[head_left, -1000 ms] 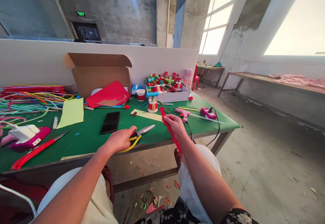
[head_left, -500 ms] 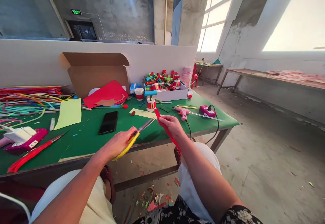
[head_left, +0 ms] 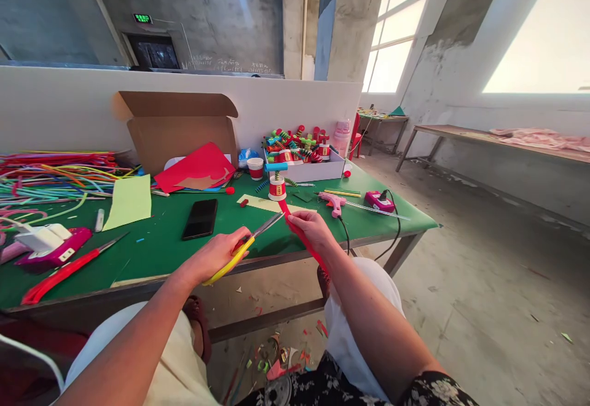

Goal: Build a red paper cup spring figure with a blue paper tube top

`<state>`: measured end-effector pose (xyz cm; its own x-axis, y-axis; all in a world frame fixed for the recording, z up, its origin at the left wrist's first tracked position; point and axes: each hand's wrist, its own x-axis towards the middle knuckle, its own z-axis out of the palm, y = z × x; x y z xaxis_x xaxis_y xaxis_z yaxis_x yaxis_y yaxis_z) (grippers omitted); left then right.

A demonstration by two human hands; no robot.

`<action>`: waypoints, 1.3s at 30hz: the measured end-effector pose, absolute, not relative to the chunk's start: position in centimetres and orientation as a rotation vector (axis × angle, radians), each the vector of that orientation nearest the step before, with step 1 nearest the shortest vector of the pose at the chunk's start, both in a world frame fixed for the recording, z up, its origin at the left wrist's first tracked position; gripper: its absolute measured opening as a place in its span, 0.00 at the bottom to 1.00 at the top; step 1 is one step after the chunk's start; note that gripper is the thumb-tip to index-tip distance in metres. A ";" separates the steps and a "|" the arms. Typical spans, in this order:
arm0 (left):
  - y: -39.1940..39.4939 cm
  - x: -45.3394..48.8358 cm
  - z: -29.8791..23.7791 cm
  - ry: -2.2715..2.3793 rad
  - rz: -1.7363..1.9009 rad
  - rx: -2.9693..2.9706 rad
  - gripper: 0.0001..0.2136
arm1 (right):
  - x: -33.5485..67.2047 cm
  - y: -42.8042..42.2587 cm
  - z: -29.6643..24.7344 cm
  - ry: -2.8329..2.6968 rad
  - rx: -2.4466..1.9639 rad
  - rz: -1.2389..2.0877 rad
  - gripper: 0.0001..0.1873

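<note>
Yellow-handled scissors (head_left: 235, 261) are gripped in my left hand (head_left: 219, 257), their blades pointing right toward a red strip (head_left: 302, 236). My right hand (head_left: 311, 228) pinches that strip near its upper end, and the rest trails down behind my wrist. The blade tips lie close to the strip; whether they touch it I cannot tell. Just beyond the strip stands a small red-and-white paper cup (head_left: 277, 188), upside down, with a coiled spring and a blue tube (head_left: 276, 167) on top. A pale yellow paper strip (head_left: 258, 202) lies flat behind the scissors.
A white box (head_left: 306, 171) of finished cup figures stands at the back. On the right are a pink glue gun (head_left: 332, 202) and its cord. A black phone (head_left: 200, 219), red-handled scissors (head_left: 69, 274) and colourful pipe cleaners (head_left: 55, 175) lie leftward. The table's front edge is near my knees.
The red strip's upper end has shifted slightly left, and the scissor blades now look closer together beside it. The whole view has moved a little.
</note>
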<state>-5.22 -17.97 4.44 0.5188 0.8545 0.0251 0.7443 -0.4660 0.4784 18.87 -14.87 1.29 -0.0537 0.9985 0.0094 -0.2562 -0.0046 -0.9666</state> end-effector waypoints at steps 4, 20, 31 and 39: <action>-18.0 -5.1 4.5 1.315 0.335 2.353 0.11 | 18.5 -15.1 1.3 -1.055 -0.993 1.405 0.21; -18.2 -4.9 5.0 1.241 0.407 2.222 0.11 | 18.3 -15.2 1.2 -1.117 -1.013 1.428 0.18; -18.4 -5.3 4.7 1.213 0.408 1.821 0.16 | 18.8 -14.4 0.9 -1.081 -1.147 1.398 0.17; -16.8 -4.8 4.2 1.127 1.083 1.473 0.26 | 18.4 -13.5 2.3 -0.771 -0.810 1.560 0.16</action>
<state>-4.81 -16.85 4.19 0.1818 0.9788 0.0947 0.1339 -0.1200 0.9837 18.37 -13.51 2.29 -0.1029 0.9913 -0.0823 -0.5365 -0.1250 -0.8346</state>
